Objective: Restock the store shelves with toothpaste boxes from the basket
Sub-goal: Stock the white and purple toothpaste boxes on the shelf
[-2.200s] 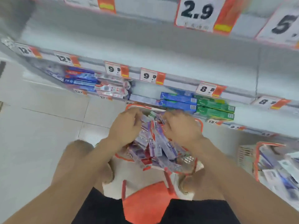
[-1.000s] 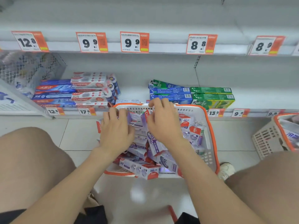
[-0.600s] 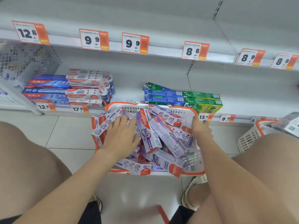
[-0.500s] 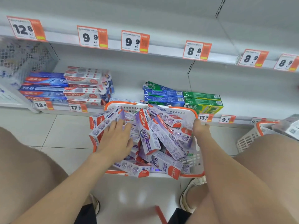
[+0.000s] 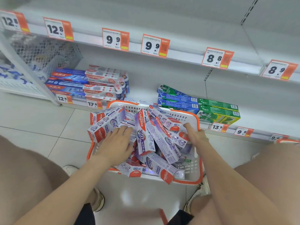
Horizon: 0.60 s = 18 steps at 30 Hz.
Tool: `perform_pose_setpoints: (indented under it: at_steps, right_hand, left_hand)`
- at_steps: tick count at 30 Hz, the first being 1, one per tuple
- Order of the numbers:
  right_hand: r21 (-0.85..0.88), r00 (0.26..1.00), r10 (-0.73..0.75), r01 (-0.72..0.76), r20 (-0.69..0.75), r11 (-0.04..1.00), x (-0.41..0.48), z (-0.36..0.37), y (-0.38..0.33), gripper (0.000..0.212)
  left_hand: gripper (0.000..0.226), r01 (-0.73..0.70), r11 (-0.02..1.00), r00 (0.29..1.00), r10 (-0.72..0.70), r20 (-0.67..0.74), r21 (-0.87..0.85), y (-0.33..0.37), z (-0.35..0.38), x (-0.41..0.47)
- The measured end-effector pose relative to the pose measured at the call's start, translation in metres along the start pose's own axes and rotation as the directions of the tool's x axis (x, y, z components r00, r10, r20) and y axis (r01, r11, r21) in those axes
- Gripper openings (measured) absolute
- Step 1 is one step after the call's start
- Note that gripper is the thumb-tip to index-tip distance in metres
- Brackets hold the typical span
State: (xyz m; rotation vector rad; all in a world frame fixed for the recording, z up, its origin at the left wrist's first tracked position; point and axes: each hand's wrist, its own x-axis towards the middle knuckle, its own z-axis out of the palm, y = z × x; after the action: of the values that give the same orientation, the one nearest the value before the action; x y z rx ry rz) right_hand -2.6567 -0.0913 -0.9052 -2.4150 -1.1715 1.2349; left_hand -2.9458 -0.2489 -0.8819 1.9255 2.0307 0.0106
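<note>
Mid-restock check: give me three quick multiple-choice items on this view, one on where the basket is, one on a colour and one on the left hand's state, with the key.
1. Where does the basket stand?
A. On the floor, in front of the bottom shelf
B. On the upper shelf
C. On the person's knee

2. What colour is the basket's rim?
A. Blue
B. Orange
C. Green

3. What is the left hand doing?
A. Lifting one box up to a shelf
B. Resting on a knee
C. Lying flat on the purple toothpaste boxes in the basket

Key:
1 A: the basket sits on the floor tiles just before the bottom shelf.
2 B: an orange band runs round the top of the white slotted wall.
3 C: its fingers lie straight across the boxes and lift none.
</note>
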Motion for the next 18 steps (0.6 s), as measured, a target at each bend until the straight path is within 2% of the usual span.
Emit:
perform_pose_setpoints:
  at_steps: [5, 8, 10, 12, 13, 15, 18]
  right_hand:
    - [0.018, 0.986, -0.084, 0.082, 0.146, 0.996, -0.030, 0.034, -0.014, 0.110]
    - [0.017, 0.953, -0.169, 0.170, 0.251, 0.985, -0.042, 0.056, -0.026, 0.086]
    - [-0.024, 0.923, -0.205, 0.225, 0.327, 0.974, -0.054, 0.068, -0.040, 0.075]
    - [-0.165, 0.893, -0.215, 0.299, 0.395, 0.940, -0.068, 0.078, -0.057, 0.073]
    - [-0.284, 0.882, -0.234, 0.367, 0.408, 0.886, -0.074, 0.083, -0.067, 0.071]
    - [-0.527, 0.867, -0.329, 0.491, 0.374, 0.694, -0.084, 0.092, -0.087, 0.063]
    - [-0.681, 0.799, -0.517, 0.563, 0.306, 0.467, -0.105, 0.096, -0.127, 0.043]
  left_hand:
    - [0.060, 0.139, 0.990, 0.990, -0.139, -0.004, -0.009, -0.001, -0.015, -0.007]
    - [0.063, 0.245, 0.969, 0.969, -0.244, 0.040, -0.025, -0.012, -0.023, -0.012]
    - [0.065, 0.313, 0.948, 0.949, -0.311, 0.048, -0.052, -0.024, -0.028, -0.016]
    - [0.065, 0.362, 0.925, 0.932, -0.359, 0.048, -0.113, -0.038, -0.032, -0.021]
    - [0.064, 0.374, 0.917, 0.927, -0.371, 0.052, -0.139, -0.045, -0.033, -0.024]
    - [0.061, 0.375, 0.913, 0.927, -0.367, 0.074, -0.160, -0.058, -0.039, -0.027]
    - [0.055, 0.377, 0.913, 0.924, -0.361, 0.122, -0.156, -0.070, -0.052, -0.019]
